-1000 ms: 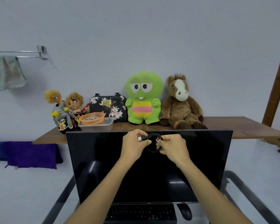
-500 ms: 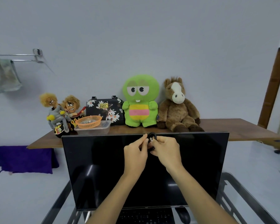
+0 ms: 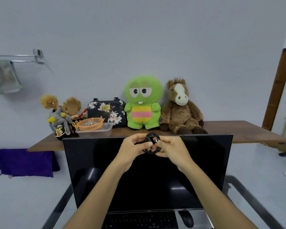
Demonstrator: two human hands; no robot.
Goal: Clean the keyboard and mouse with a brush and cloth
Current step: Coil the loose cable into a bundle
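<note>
A black keyboard (image 3: 139,219) lies at the bottom edge of the view, partly hidden by my forearms. The black mouse (image 3: 186,218) sits just to its right. Both my hands are raised in front of the top of a dark monitor (image 3: 96,171). My left hand (image 3: 132,149) and my right hand (image 3: 171,148) together hold a coiled black cable (image 3: 151,142), with fingers of both hands pinched on the loops. No brush or cloth is in either hand.
Behind the monitor a wooden shelf (image 3: 238,129) carries a green plush (image 3: 143,103), a brown horse plush (image 3: 180,106), a floral bag (image 3: 106,111), two dolls (image 3: 59,113) and an orange basket (image 3: 90,123) on a clear box. A towel (image 3: 3,78) hangs at left.
Both hands stay together on the coiled cable, shifting their grip on its loops. The view has tilted slightly down since half a second ago, showing more of the keyboard and mouse.
</note>
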